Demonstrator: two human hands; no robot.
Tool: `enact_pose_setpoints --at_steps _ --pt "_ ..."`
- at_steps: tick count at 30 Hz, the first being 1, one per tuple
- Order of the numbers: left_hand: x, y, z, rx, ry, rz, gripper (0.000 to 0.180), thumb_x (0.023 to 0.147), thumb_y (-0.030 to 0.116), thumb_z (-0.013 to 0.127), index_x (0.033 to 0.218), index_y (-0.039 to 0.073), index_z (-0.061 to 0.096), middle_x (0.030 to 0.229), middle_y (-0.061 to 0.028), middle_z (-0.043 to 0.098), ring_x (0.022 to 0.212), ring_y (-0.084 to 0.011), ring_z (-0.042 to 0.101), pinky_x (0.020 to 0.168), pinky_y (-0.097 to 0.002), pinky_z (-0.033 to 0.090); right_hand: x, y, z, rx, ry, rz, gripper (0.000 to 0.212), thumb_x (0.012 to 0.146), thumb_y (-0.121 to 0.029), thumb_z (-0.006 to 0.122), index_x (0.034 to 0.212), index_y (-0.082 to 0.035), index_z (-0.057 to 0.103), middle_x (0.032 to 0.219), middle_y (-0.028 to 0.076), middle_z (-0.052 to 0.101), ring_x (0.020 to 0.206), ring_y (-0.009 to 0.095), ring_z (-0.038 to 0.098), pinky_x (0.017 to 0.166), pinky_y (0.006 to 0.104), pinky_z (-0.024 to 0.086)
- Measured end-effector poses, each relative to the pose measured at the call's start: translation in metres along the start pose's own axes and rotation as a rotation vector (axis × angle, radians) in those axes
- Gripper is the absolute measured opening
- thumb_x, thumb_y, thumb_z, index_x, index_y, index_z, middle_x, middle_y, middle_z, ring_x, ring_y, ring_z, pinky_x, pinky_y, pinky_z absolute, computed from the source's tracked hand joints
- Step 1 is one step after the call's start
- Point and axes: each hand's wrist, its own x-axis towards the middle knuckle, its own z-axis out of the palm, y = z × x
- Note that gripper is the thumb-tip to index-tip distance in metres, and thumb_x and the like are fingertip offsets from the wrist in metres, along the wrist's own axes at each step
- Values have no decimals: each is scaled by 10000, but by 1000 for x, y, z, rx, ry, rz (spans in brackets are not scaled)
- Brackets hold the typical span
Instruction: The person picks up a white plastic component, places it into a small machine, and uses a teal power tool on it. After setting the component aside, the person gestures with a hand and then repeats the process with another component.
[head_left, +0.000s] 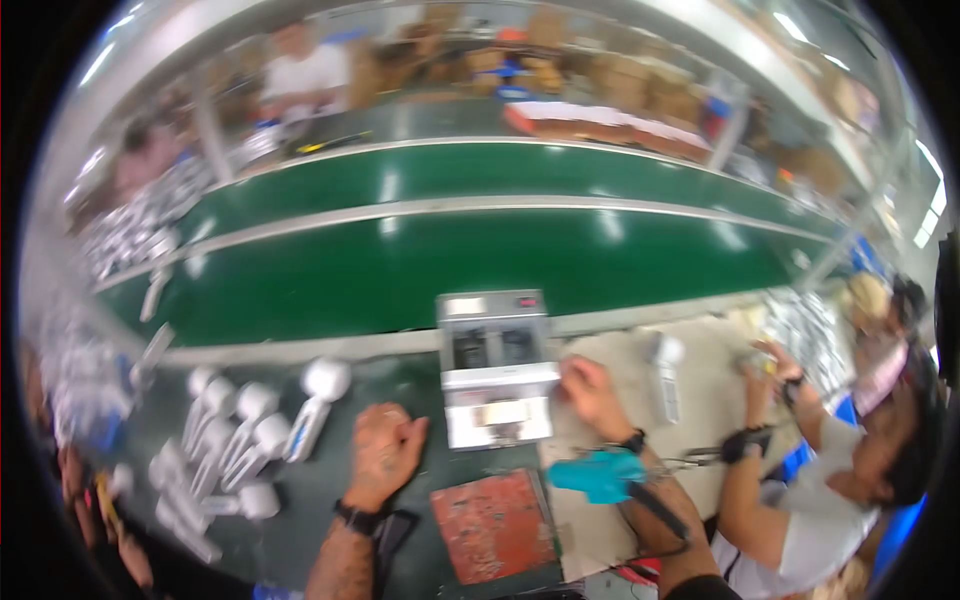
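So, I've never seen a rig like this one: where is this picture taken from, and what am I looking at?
There is no robot here. A wide fisheye camera on a person's head looks down, which is why straight edges bend. The wearer's left hand is over the dark work surface, to the right of several white round-headed items. The right hand is beside a boxy metallic device; whether it touches is unclear. Nothing can be seen held in either hand. Nearer the wearer lies a scuffed red board, and a co-worker sits at the right.
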Motion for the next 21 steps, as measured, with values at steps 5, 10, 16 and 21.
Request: enact_pose_setpoints --at_steps 5,10,16,21 --pt "2 14 3 -4 -98 -82 289 859 93 738 746 50 475 739 -115 501 753 -360 502 726 -471 386 -2 4 -5 96 -9 78 257 1054 -253 606 943 -25 646 778 -22 601 716 69 544 650 244 445" --pt "6 20 3 -8 -127 -84 282 876 109 724 761 38 477 748 -117 496 758 -364 493 753 -475 385 -5 9 -12 140 -4 66 254 1055 -242 602 942 -18 644 781 -19 598 722 67 544 653 246 448" --pt "0 10 -5 6 -46 -36 265 855 106 750 755 72 506 757 -102 537 776 -346 513 737 -463 396 2 11 -1 -11 -18 -24 249 1054 -240 593 936 -27 646 761 -14 586 709 79 543 649 265 457" --pt "5 9 6 -31 -68 -26 262 839 127 780 748 100 535 741 -65 571 736 -304 538 719 -439 401 -5 7 -10 37 13 59 258 1056 -247 599 950 -24 673 728 -28 582 663 60 507 594 243 410"
